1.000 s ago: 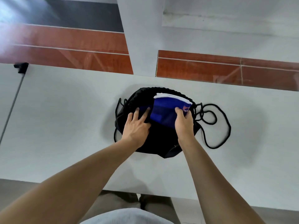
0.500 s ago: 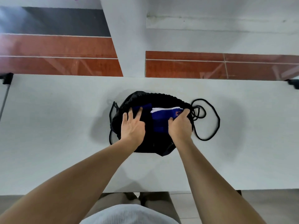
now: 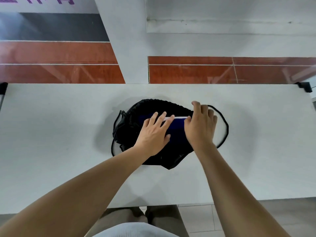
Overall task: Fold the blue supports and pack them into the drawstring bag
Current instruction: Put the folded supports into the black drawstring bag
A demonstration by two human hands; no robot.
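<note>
A black drawstring bag (image 3: 153, 106) lies flat in the middle of the white table (image 3: 51, 134), its gathered mouth facing away from me. A folded blue support (image 3: 176, 128) with a white edge sits inside the mouth, only a strip of it showing between my hands. My left hand (image 3: 153, 132) lies flat on the blue support and the bag, fingers spread. My right hand (image 3: 200, 125) rests over the bag's right edge with fingers stretched out and its thumb beside the white edge. I cannot see anything gripped in it. The black cord (image 3: 226, 129) loops out to the right.
More cord (image 3: 118, 127) lies bunched at the bag's left side. Black clamps sit at the table's far corners (image 3: 306, 86). A white pillar (image 3: 130, 48) and red-brown wall panels stand behind the table. The front table edge runs just above my knees.
The blue support has sunk deeper into the bag. My right hand let go of it and slid right over the bag's edge. My left hand moved right onto the support.
</note>
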